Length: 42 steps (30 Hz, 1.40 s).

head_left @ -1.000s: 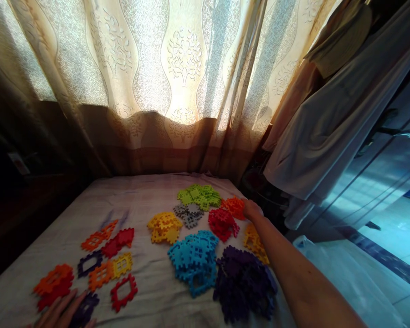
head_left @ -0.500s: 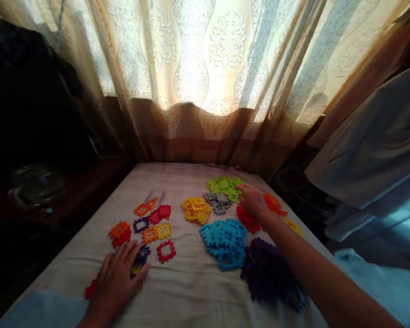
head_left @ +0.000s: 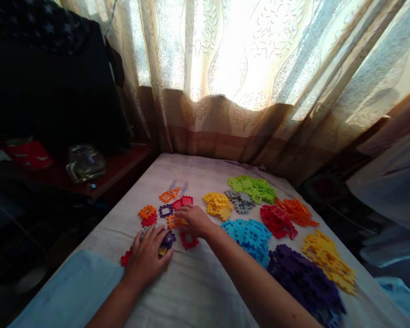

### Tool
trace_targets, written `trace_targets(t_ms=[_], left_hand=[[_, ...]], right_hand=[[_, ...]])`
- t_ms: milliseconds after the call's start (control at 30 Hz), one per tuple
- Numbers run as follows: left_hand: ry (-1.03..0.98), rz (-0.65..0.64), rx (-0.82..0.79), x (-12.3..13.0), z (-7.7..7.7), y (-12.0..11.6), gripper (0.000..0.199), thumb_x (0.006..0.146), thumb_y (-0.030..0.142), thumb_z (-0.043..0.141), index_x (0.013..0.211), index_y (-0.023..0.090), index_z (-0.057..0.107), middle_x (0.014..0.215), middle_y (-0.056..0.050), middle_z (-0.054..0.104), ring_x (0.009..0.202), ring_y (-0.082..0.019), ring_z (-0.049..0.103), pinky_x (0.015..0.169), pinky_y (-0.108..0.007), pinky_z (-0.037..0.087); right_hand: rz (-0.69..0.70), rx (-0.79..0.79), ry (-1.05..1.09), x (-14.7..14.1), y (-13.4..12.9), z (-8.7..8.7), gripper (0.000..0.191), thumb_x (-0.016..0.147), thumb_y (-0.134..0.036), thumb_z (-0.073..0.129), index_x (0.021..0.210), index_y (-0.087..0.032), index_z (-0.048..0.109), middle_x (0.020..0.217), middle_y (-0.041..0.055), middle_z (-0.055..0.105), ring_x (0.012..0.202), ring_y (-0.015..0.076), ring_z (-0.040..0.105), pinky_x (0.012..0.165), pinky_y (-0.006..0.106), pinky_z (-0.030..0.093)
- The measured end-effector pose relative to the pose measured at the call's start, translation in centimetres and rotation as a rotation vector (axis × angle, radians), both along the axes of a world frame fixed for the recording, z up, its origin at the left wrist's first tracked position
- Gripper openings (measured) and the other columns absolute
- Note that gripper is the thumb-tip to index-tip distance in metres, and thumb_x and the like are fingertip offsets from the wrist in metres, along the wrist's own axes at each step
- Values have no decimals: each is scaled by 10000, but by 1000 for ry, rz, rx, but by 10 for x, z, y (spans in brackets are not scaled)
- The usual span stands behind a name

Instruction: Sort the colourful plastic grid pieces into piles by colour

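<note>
My left hand lies flat with fingers spread over a few interlocking plastic tiles. A purple tile shows past its fingertips, and a red tile sticks out on its left. My right hand reaches in from the right, palm down, fingers stretched over an orange tile. I see nothing held in it, though its fingertips partly cover the tiles below. Beside them are a dark purple frame tile, pinkish-red tiles, and a red frame tile.
Piles sorted by colour lie to the right: light blue, dark purple, yellow, red, orange, green and grey. A glass jug stands on the side table. A curtain hangs behind.
My right hand has moved left from beside the green pile to the loose tiles near my left hand. My left hand stays on its tiles. The view has turned left.
</note>
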State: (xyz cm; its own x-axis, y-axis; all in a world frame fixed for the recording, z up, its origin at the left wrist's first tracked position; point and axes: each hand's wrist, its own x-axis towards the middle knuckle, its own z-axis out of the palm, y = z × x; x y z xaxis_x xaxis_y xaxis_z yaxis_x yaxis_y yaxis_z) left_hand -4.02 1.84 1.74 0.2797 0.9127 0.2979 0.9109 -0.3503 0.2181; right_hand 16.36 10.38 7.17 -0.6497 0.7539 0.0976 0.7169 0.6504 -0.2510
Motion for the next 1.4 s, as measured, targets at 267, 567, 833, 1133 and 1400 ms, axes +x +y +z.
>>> trace_targets(t_ms=[267, 567, 833, 1133, 1400], left_hand=[[7, -5, -2, 0, 1, -1, 486, 842, 474, 536, 1269, 249, 594, 1363, -58, 591, 1321, -295, 452, 1129, -540, 255], [16, -5, 18, 0, 0, -2, 473, 846, 469, 539, 1270, 265, 592, 1369, -48, 587, 1315, -287, 459, 1126, -539, 266], [15, -30, 74, 1, -1, -3, 478, 847, 438, 553, 1299, 284, 573, 1348, -65, 601, 1284, -313, 489, 1131, -620, 180], [4, -62, 140, 3, 3, -3, 453, 850, 392, 564, 1293, 300, 576, 1341, -67, 607, 1283, -309, 498, 1152, -621, 102], [-154, -23, 113, 2, 5, 1, 441, 923, 480, 471, 1251, 214, 596, 1239, -100, 671, 1181, -255, 590, 1145, -531, 223]], right_hand=[[-23, 40, -139, -16, 3, -5, 293, 887, -262, 555, 1153, -185, 649, 1141, 121, 650, 1039, 233, 577, 870, 335, 430], [-49, 55, -169, -14, 1, -3, 249, 902, -321, 539, 1066, -190, 672, 1062, 103, 685, 996, 223, 600, 833, 313, 409], [-417, -99, 35, -18, 1, -5, 346, 995, -340, 354, 927, -220, 671, 923, 64, 724, 817, 181, 630, 699, 262, 380], [-628, -288, 609, -18, 7, -23, 333, 891, -292, 405, 587, -205, 509, 588, -20, 532, 625, 133, 504, 571, 222, 348], [-641, -643, 1046, -28, -19, -22, 108, 788, -277, 477, 773, -201, 553, 636, -34, 570, 582, 116, 579, 494, 198, 438]])
